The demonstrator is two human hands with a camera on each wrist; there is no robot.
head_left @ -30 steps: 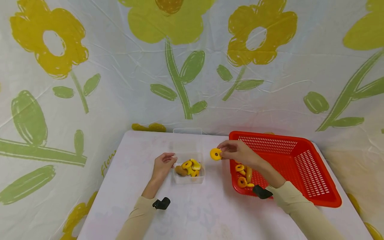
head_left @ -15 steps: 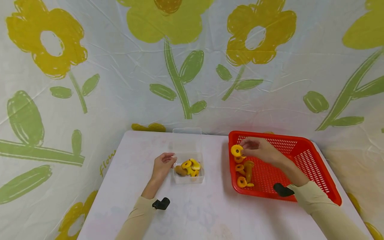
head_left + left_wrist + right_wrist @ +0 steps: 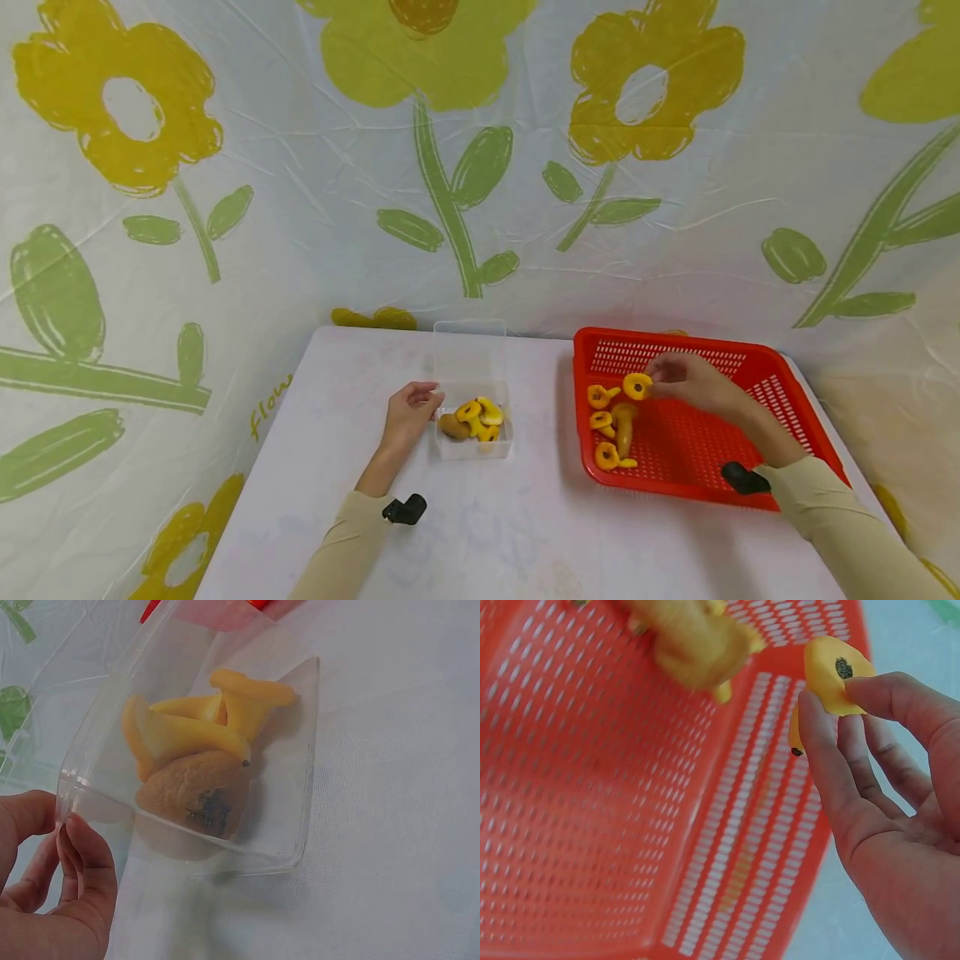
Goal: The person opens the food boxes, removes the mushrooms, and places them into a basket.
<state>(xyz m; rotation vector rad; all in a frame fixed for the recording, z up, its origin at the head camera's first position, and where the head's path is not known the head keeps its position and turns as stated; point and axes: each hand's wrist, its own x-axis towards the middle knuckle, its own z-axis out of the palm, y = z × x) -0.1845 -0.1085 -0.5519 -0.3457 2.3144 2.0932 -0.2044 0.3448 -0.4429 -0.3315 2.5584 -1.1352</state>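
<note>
My right hand (image 3: 693,385) is over the red basket and pinches a yellow toy mushroom (image 3: 637,387) between thumb and fingers. In the right wrist view the mushroom (image 3: 829,664) shows a round cap with a dark centre and a stem hanging behind the fingers. My left hand (image 3: 407,413) pinches the left rim of a clear plastic box (image 3: 465,453). Several yellow toy mushrooms (image 3: 251,705) lie inside that box, together with a brown rounded piece (image 3: 196,791) bearing a dark mark. The box's clear lid (image 3: 471,358) stands open at the back.
The red perforated basket (image 3: 697,493) stands at the right of the white table (image 3: 480,525). Along its left side lie several yellow mushrooms (image 3: 606,455) and a longer brown mushroom (image 3: 625,433). A flower-printed cloth (image 3: 375,158) hangs behind and beside the table.
My right hand has carried the yellow mushroom rightward, from the gap between box and basket to over the basket. My left hand keeps its grip on the box.
</note>
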